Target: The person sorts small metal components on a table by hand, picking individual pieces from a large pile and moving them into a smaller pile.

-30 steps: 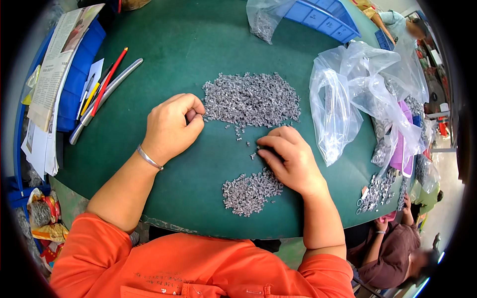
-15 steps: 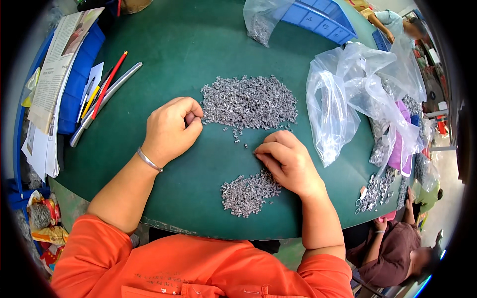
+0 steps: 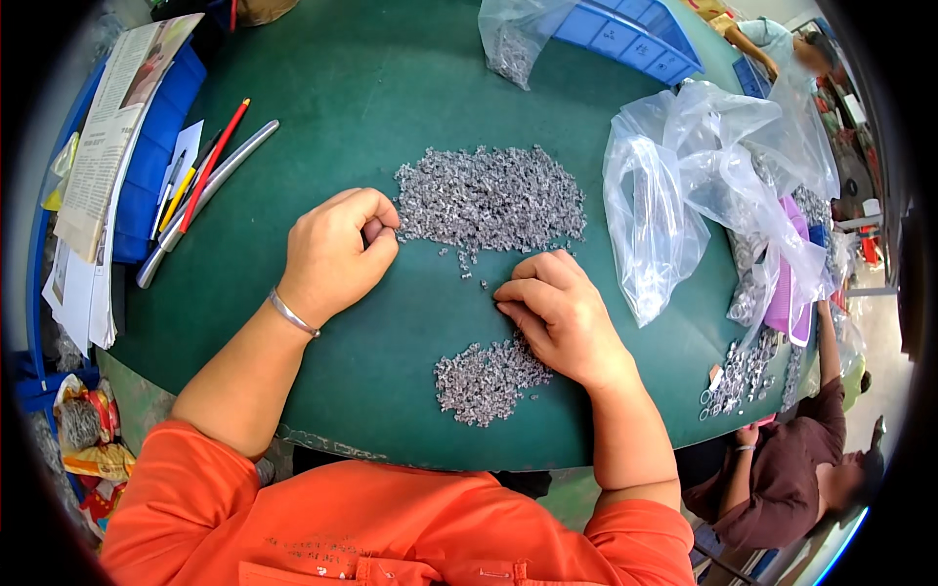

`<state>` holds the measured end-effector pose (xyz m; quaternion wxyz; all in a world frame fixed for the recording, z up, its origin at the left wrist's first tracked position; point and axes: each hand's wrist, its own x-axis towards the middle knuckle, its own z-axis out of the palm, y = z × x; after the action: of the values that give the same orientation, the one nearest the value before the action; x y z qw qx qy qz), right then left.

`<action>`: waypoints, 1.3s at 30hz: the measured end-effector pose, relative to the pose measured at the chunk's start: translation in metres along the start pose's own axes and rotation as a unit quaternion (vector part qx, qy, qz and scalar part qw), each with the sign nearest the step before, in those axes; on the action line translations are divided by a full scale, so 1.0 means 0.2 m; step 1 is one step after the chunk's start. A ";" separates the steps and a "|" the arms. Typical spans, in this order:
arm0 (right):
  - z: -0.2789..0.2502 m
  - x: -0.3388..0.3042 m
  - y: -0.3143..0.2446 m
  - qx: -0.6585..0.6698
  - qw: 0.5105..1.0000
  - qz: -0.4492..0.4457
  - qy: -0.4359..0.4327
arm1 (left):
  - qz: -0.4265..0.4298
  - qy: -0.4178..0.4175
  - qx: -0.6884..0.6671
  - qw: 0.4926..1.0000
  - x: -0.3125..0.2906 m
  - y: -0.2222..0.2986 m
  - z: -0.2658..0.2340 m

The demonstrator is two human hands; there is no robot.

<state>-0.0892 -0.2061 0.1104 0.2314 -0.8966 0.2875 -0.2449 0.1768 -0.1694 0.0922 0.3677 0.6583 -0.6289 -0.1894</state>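
Observation:
A large pile of small grey metal parts [image 3: 493,200] lies on the green table, with a few loose pieces at its near edge. My left hand [image 3: 342,239] rests at the pile's left edge, its fingers curled and the fingertips pressed together by the outermost parts. My right hand [image 3: 557,313] is closed in a pinch just right of a single stray part [image 3: 484,284]. Whatever is between either hand's fingertips is too small to make out. Nearer to me, left of my right wrist, sits a smaller pile of the same grey parts [image 3: 489,384].
Clear plastic bags [image 3: 655,215] lie at the right, beside a purple basket [image 3: 787,283] and scattered metal rings [image 3: 743,376]. At the far side stands a blue crate [image 3: 625,39]. Pens [image 3: 210,166] and newspapers [image 3: 112,146] lie left. A co-worker [image 3: 782,469] sits at the right.
My right hand has shifted slightly left and away from me, closer to the stray part. My left hand stays in place. The co-worker at the right has stretched an arm farther out.

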 end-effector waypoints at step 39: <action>-0.09 -0.01 -0.07 0.201 0.956 0.047 -0.207 | 0.002 0.009 -0.007 1.000 0.00 -0.02 0.02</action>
<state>-0.0960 -0.1997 0.1305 0.4724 -0.8480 0.2204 -0.0951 0.1769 -0.1701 0.0872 0.3785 0.6563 -0.6253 -0.1870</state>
